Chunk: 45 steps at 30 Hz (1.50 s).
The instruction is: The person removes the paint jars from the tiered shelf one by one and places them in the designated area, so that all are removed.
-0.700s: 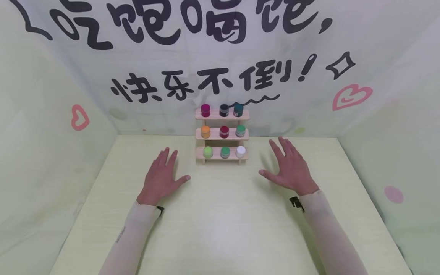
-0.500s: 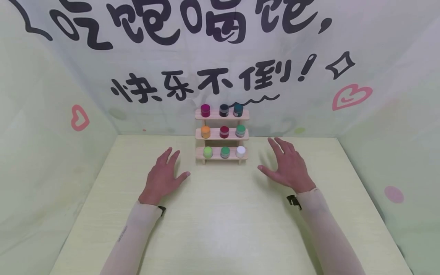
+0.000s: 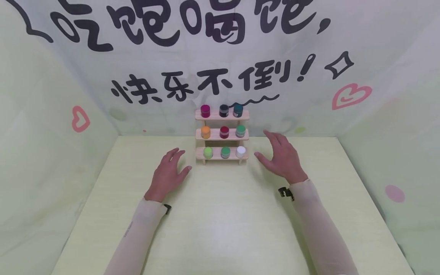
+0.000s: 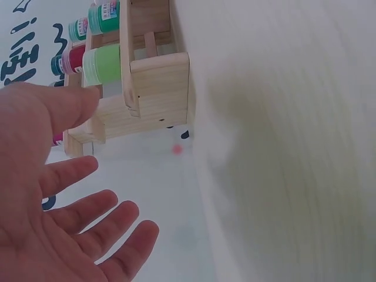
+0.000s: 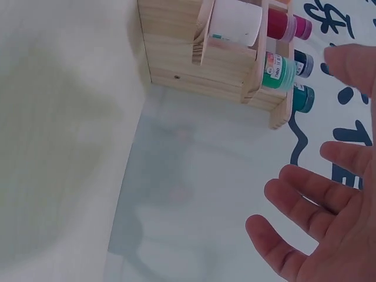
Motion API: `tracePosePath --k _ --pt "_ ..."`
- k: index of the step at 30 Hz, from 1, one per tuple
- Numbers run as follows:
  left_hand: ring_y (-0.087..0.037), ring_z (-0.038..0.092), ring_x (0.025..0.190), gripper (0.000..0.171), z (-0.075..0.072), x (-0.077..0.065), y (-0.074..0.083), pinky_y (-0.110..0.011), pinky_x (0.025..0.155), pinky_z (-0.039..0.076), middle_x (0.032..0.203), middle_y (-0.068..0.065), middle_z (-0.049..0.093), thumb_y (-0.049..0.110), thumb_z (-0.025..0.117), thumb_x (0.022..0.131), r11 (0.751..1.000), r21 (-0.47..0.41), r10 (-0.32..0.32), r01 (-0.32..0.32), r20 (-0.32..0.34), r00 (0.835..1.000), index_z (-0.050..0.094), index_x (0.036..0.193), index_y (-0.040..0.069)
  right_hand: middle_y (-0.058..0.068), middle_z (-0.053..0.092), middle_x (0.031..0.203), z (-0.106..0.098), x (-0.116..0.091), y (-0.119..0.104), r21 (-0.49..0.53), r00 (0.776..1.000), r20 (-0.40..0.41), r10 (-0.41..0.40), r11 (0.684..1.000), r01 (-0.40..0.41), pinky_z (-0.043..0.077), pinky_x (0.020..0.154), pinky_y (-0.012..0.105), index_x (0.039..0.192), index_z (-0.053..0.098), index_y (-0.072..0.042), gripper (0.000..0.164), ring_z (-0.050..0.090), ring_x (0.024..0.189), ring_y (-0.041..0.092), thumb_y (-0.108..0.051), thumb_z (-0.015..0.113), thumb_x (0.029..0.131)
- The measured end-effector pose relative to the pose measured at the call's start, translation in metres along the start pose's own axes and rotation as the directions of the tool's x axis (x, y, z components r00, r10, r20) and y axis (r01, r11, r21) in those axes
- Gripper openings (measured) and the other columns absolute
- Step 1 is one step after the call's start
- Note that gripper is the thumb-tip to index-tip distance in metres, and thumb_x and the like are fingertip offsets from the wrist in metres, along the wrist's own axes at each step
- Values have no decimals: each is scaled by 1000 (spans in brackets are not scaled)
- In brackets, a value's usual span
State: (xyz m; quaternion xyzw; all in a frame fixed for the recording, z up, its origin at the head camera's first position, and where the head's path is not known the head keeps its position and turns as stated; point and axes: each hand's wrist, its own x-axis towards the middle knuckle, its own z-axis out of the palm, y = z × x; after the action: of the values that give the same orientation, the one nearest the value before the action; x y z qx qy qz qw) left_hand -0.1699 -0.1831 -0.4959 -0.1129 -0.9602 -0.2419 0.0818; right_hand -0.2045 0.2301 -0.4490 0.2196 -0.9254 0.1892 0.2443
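Note:
A three-tier wooden rack [image 3: 215,156] stands at the back of the table, with three small paint jars on each tier. The bottom tier carries a light green jar [image 3: 207,152], a green jar [image 3: 225,152] and a white jar [image 3: 241,152]. Orange [image 3: 205,132], dark red and green jars fill the middle one; magenta [image 3: 205,111], black and teal jars top it. My left hand [image 3: 166,177] hovers left of the rack, fingers spread and holding nothing. To the right, my right hand [image 3: 284,160] is likewise empty, its fingers relaxed and apart from the jars.
The pale table [image 3: 220,221] meets a printed cloth backdrop [image 3: 154,118] right behind the rack. Cloth walls [image 3: 44,152] enclose the left and right sides. A black clip or strap [image 3: 286,193] sits at the right wrist.
Both hands have moved inward toward the rack, the right one also farther forward. Their fingers have bent slightly. The jars and rack stay in place.

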Motion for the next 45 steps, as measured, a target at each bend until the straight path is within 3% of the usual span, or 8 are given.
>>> tracePosePath --k 15,27,40,45 --pt "-34 49 137 53 14 12 -1 -53 110 44 151 -15 46 31 68 98 986 -165 -10 8 -8 1000 52 144 12 14 57 138 9 35 -6 144 993 73 96 984 -105 53 91 53 148 48 -11 64 57 119 31 -39 67 95" --pt "-32 57 124 46 16 19 4 -47 95 54 146 -12 49 30 65 100 956 -286 -56 56 8 998 54 142 14 13 58 139 16 70 -11 222 988 83 131 964 -146 48 101 50 145 50 -8 58 55 120 28 -36 65 97" --pt "-31 59 124 46 24 25 8 -44 94 56 143 -12 52 27 66 99 940 -333 -72 70 7 997 54 142 14 13 59 137 18 97 -15 290 992 53 115 949 -125 47 102 46 143 52 -7 54 55 119 28 -30 65 96" --pt "-30 59 125 47 29 28 9 -43 95 57 143 -12 52 23 67 98 924 -372 -89 90 21 996 53 142 14 11 60 136 21 109 -13 314 991 52 127 939 -137 52 94 44 141 55 -7 50 57 118 25 -29 64 97"
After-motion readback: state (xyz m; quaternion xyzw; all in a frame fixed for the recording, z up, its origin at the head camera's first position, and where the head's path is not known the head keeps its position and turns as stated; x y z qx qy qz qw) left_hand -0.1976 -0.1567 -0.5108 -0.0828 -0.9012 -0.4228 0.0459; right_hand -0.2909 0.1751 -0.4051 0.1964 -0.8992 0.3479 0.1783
